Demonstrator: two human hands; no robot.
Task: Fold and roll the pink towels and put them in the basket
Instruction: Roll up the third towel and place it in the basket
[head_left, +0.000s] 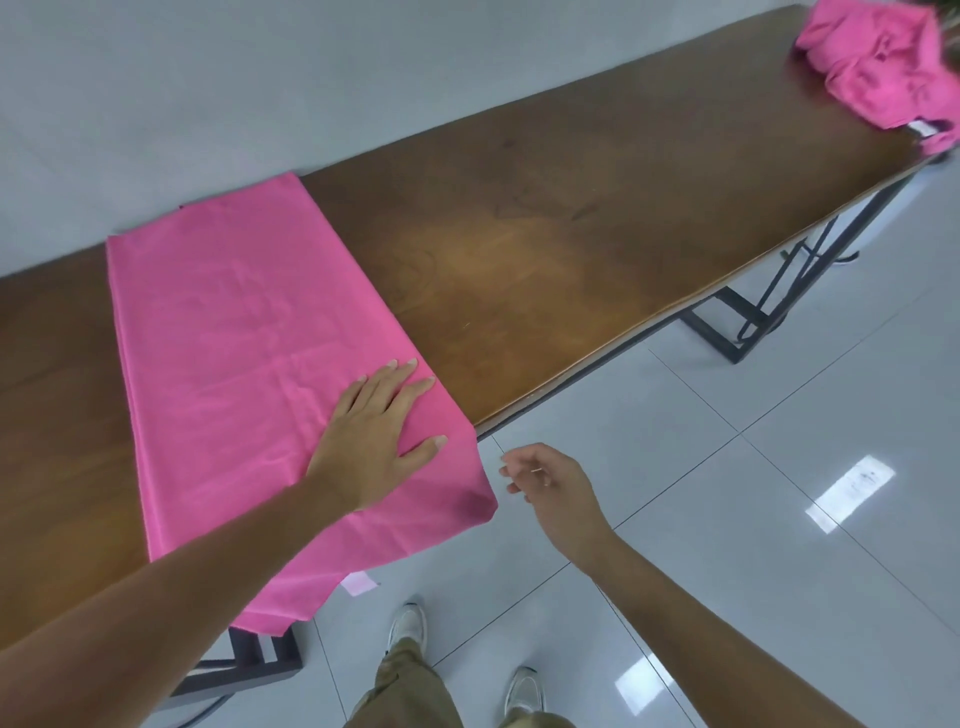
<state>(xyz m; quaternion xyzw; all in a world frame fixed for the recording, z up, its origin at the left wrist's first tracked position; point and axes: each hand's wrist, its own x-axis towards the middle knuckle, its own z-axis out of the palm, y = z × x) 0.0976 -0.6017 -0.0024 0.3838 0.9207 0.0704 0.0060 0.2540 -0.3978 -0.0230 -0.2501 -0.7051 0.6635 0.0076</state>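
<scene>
A pink towel (244, 332) lies folded into a long strip across the brown table (571, 218), its near end hanging over the front edge. My left hand (376, 431) rests flat on the towel near the front edge, fingers spread. My right hand (550, 488) hovers off the table to the right of the towel's hanging corner, fingers loosely curled and holding nothing. A heap of crumpled pink towels (883, 62) sits at the table's far right end. No basket is in view.
The table stands against a pale wall on black metal legs (737, 332). Glossy white floor tiles (779, 519) lie to the right. My legs and white shoes (410, 629) stand close to the table's front edge.
</scene>
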